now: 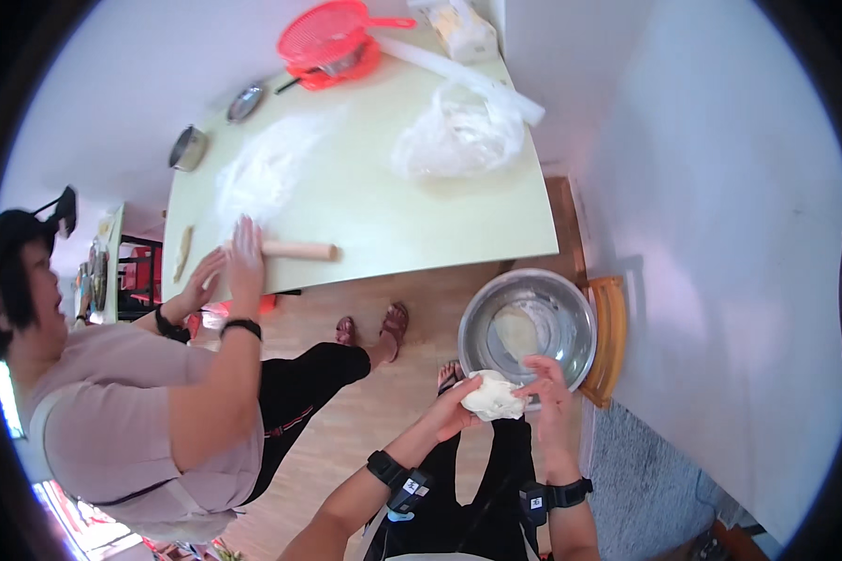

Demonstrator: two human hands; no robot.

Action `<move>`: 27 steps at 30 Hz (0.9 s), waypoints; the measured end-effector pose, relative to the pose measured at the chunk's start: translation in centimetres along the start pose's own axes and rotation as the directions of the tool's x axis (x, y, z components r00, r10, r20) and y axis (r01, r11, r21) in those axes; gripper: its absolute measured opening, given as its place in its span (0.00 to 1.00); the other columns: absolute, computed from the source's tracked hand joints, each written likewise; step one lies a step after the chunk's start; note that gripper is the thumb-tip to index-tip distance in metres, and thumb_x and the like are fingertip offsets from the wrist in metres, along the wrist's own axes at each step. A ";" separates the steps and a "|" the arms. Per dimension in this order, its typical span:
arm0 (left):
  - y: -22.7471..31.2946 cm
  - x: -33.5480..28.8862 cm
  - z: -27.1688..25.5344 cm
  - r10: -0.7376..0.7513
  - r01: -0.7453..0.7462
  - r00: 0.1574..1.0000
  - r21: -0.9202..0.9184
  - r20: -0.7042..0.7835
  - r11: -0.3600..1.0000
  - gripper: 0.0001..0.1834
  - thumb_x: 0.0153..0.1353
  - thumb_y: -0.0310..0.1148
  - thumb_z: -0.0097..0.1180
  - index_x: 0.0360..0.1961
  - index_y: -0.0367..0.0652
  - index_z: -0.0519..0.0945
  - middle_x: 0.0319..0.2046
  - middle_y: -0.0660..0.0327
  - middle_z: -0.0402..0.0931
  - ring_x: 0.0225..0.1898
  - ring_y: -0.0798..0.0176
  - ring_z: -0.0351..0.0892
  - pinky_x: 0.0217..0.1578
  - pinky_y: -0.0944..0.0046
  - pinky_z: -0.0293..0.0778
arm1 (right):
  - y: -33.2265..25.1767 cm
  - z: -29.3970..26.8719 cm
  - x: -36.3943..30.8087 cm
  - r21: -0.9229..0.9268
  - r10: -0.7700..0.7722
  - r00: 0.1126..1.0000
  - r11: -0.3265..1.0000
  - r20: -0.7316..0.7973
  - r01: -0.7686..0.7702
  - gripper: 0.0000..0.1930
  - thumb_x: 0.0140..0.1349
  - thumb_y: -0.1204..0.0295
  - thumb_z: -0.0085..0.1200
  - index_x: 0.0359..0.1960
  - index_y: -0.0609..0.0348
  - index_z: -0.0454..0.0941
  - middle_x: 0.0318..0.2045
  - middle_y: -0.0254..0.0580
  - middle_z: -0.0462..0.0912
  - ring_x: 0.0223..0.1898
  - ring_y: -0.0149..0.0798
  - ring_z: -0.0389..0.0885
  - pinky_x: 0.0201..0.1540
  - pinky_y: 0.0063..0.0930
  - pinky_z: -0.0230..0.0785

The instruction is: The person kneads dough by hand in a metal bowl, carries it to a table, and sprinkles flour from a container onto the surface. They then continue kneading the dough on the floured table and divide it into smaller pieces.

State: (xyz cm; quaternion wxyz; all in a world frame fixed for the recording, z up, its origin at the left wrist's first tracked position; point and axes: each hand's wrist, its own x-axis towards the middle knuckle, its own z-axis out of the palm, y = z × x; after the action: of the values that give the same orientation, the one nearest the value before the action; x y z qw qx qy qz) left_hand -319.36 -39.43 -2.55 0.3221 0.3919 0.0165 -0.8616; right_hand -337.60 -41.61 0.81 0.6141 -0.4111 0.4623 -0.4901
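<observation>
Between your two hands, the dough [493, 397] is best held steady in your gripping left hand [457, 409] while your loosely open right hand [547, 388] works its edge gently, over the bowl [477, 323] just beyond them.

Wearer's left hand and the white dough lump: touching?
Touching. The head view shows the left hand cupped against the white dough lump on its left side, with no gap.

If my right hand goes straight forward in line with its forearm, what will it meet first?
Probably the metal bowl, ahead of the right hand; depth is unclear, so the hand may pass above it.
</observation>
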 end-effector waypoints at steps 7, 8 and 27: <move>1.6 -3.6 5.2 0.130 -0.131 0.991 0.034 0.026 0.991 0.43 0.55 0.70 0.31 0.56 0.43 0.64 0.53 0.57 0.67 0.55 0.59 0.67 0.53 0.57 0.65 | -5.7 5.3 0.1 -0.309 -0.228 0.956 0.910 0.185 0.277 0.12 0.51 0.69 0.54 0.38 0.58 0.79 0.39 0.45 0.78 0.41 0.41 0.77 0.47 0.31 0.67; 2.0 -4.7 6.5 0.197 -0.196 0.980 -0.056 0.011 0.979 0.51 0.48 0.76 0.24 0.57 0.43 0.63 0.53 0.55 0.67 0.55 0.58 0.67 0.54 0.57 0.63 | -6.3 6.7 -0.5 -0.463 -0.325 0.925 0.800 0.199 0.381 0.13 0.46 0.68 0.57 0.35 0.56 0.79 0.36 0.43 0.79 0.38 0.43 0.77 0.44 0.33 0.68; -12.3 -19.9 1.2 0.694 -0.792 0.595 -0.441 -0.406 0.421 0.23 0.61 0.54 0.41 0.46 0.48 0.72 0.42 0.60 0.75 0.45 0.58 0.75 0.44 0.53 0.73 | -9.8 16.6 -12.1 -0.195 -0.028 0.332 0.760 0.943 0.619 0.18 0.47 0.55 0.59 0.35 0.52 0.79 0.37 0.39 0.76 0.43 0.45 0.73 0.45 0.36 0.66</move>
State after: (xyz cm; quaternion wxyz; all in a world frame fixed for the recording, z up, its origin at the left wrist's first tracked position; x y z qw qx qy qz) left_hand -317.49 -19.25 9.16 0.7703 0.3071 0.1294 -0.5436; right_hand -324.74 -30.67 16.08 0.5046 -0.8457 0.0725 -0.1577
